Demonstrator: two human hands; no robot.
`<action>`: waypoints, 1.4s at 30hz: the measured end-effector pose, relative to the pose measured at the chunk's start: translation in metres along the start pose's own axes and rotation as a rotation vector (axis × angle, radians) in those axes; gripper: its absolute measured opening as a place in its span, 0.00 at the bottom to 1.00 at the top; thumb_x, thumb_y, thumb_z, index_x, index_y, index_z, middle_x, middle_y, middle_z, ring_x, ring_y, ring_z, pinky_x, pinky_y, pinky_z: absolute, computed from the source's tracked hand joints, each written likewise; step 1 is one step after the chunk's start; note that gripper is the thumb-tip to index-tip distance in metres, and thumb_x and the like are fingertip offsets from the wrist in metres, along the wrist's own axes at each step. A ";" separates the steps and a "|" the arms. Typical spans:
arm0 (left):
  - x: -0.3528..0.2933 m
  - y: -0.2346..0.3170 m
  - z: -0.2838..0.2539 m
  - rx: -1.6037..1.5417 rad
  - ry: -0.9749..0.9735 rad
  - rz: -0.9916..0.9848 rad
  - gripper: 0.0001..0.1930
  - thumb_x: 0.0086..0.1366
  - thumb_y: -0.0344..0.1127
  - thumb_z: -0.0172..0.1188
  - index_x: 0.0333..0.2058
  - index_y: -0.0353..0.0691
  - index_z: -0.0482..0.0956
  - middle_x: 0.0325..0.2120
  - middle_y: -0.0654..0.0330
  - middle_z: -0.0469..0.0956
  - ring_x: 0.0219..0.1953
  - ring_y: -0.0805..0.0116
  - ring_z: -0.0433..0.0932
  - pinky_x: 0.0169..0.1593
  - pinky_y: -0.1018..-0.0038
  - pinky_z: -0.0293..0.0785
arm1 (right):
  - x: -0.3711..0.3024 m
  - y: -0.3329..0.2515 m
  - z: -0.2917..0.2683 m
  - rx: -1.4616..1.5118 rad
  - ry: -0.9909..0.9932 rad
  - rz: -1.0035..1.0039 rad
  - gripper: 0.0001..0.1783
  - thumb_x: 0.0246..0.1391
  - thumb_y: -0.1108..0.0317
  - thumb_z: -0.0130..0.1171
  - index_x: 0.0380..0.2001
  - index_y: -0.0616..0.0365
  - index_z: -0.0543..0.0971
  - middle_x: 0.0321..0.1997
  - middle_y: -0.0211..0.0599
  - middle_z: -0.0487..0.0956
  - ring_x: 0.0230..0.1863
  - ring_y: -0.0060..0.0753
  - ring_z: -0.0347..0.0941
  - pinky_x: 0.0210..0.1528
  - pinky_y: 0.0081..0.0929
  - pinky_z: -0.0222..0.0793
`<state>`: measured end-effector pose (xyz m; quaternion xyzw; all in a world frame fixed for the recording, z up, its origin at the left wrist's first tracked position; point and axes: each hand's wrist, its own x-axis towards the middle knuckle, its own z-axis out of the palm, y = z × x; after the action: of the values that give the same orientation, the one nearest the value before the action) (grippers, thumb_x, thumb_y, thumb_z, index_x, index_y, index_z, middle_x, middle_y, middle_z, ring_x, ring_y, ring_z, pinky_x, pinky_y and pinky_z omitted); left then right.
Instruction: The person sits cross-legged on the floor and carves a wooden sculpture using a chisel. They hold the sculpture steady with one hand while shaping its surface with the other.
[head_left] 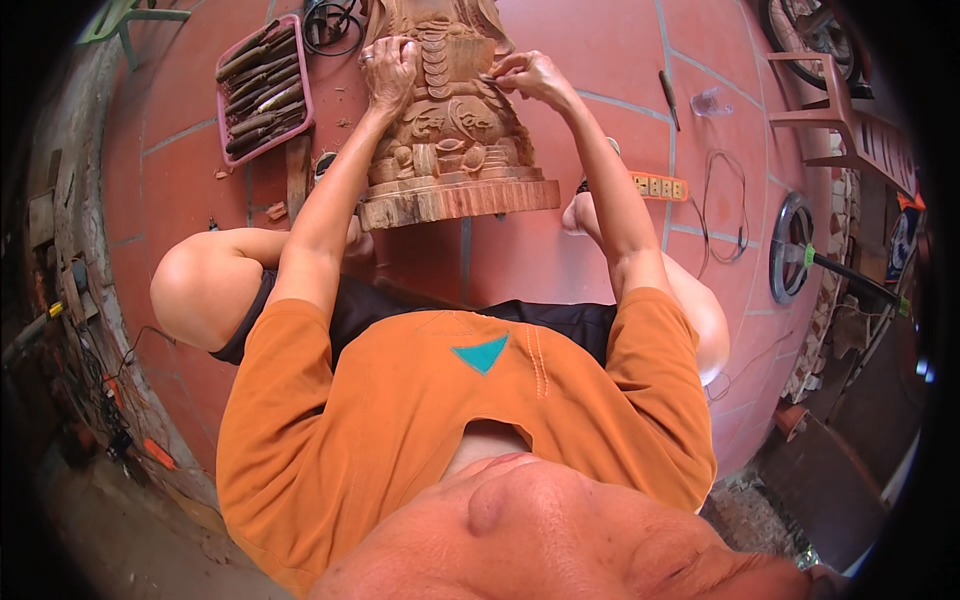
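"Head view first: where is your carved wooden figure resting?"

"It's resting on the red tiled floor in front of you, between your bent legs. Its thick base is facing you, and its upper end is running out past the top edge."

"And what are your hands doing?"

"Your left hand is bending its fingers against the side of the figure toward your left; whether it is gripping anything, I cannot tell. Your right hand is pinching a small dark piece between thumb and fingers, right at the carved surface on the other side. I cannot tell what kind of piece it is."

"What is lying around you?"

"Left of the figure, a pink plastic tray is holding a pile of wood-handled carving tools. Beside your right forearm, an orange power strip is lying on the tiles. Farther up on that side, a slim dark tool is lying by itself, and a clear plastic cup is sitting near it. Beyond them, a pinkish plastic chair is standing toward the right rim."
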<state>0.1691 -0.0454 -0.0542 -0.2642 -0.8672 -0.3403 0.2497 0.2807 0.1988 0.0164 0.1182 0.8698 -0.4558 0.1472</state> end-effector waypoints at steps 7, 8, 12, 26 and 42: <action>-0.003 -0.011 0.007 0.013 -0.004 -0.007 0.08 0.63 0.41 0.54 0.36 0.48 0.78 0.36 0.59 0.75 0.43 0.58 0.71 0.50 0.62 0.64 | 0.021 0.013 -0.020 -0.409 0.471 -0.118 0.12 0.47 0.57 0.62 0.34 0.47 0.84 0.29 0.41 0.83 0.35 0.45 0.80 0.40 0.39 0.74; -0.003 -0.011 0.007 0.003 -0.011 0.005 0.08 0.63 0.41 0.54 0.36 0.47 0.78 0.36 0.59 0.75 0.43 0.58 0.71 0.50 0.62 0.64 | 0.025 0.013 -0.018 -0.419 0.489 -0.133 0.11 0.47 0.58 0.62 0.34 0.47 0.84 0.30 0.41 0.82 0.36 0.46 0.80 0.40 0.39 0.74; -0.002 -0.007 0.007 0.024 -0.026 0.018 0.08 0.64 0.41 0.53 0.37 0.47 0.78 0.37 0.58 0.75 0.43 0.57 0.71 0.50 0.62 0.64 | 0.046 0.011 -0.007 -0.509 0.513 -0.220 0.09 0.47 0.60 0.60 0.31 0.49 0.82 0.33 0.42 0.82 0.37 0.49 0.79 0.39 0.42 0.74; 0.000 0.002 -0.003 -0.015 -0.016 -0.007 0.09 0.63 0.41 0.53 0.36 0.46 0.78 0.35 0.58 0.76 0.43 0.58 0.71 0.51 0.62 0.63 | 0.039 0.006 -0.035 -0.577 0.327 -0.120 0.08 0.49 0.62 0.61 0.33 0.43 0.85 0.36 0.37 0.83 0.38 0.43 0.80 0.39 0.39 0.74; -0.001 -0.002 0.003 -0.010 -0.028 -0.023 0.08 0.63 0.40 0.53 0.36 0.46 0.79 0.36 0.56 0.76 0.44 0.55 0.71 0.51 0.62 0.63 | 0.034 -0.005 -0.029 -0.456 0.337 -0.151 0.12 0.47 0.58 0.63 0.36 0.47 0.84 0.36 0.41 0.83 0.40 0.45 0.79 0.43 0.39 0.75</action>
<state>0.1680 -0.0449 -0.0582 -0.2602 -0.8719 -0.3437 0.2323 0.2433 0.2224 0.0239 0.0911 0.9683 -0.2324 -0.0111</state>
